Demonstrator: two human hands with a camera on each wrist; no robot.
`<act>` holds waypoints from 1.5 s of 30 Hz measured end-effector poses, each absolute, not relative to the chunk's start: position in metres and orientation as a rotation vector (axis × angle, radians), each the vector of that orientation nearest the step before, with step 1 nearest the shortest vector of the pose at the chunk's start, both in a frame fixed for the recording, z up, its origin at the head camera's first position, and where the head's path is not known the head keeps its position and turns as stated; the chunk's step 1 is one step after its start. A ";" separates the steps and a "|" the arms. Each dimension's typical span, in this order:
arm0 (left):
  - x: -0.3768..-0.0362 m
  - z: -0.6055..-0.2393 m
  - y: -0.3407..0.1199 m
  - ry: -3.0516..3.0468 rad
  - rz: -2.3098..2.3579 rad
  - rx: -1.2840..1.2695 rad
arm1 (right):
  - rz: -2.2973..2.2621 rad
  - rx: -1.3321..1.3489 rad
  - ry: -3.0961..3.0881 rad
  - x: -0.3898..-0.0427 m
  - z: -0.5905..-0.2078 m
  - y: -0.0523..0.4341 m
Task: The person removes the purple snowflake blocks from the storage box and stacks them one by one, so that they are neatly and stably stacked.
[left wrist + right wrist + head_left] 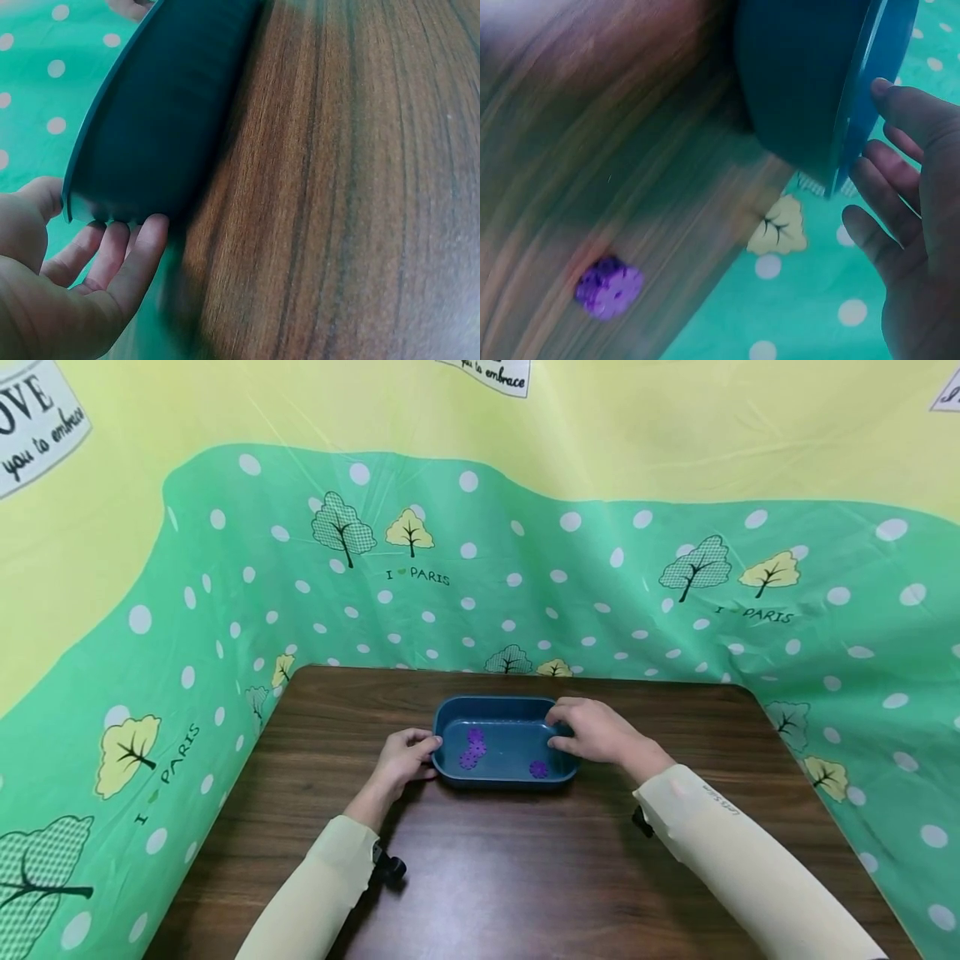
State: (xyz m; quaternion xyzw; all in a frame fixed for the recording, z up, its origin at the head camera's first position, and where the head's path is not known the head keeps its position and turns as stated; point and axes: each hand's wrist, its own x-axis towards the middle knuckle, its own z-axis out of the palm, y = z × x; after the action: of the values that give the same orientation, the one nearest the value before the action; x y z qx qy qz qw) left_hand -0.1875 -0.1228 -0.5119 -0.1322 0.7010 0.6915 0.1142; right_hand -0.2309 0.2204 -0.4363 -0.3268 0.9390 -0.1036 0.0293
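A blue rectangular tray (495, 700) sits in the middle of a brown wooden table (525, 877). Several purple flower-shaped pieces (474, 747) lie inside it, one apart near the front right (538, 768). My left hand (408, 758) holds the tray's left end, thumb at the rim and fingers (135, 255) under the outer wall (165, 112). My right hand (592, 732) lies over the right end. In the blurred right wrist view one finger (907, 105) rests along the tray's rim (862, 112) and the others hang loosely beside it. Another purple piece (609, 287) lies on the table outside the tray.
A green and yellow printed cloth (525, 577) with white dots and trees rises behind the table and wraps both sides. The table's far edge runs just behind the tray. Bare wood stretches from the tray to the near edge, between my two sleeved forearms.
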 end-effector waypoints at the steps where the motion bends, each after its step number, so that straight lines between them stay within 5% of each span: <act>1: -0.188 -0.512 -0.123 2.057 2.025 -0.386 | -0.324 -1.014 2.889 -0.231 -0.437 0.218; 45: -0.186 -0.508 -0.123 2.051 2.017 -0.383 | -0.142 -1.135 2.686 -0.234 -0.477 0.179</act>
State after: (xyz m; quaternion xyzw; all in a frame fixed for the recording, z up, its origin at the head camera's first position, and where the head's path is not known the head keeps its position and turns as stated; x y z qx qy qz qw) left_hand -0.1858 -0.1230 -0.5083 -0.1310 0.7018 0.6900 0.1194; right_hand -0.2344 0.1791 -0.4772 -0.3863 0.9144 -0.0483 0.1110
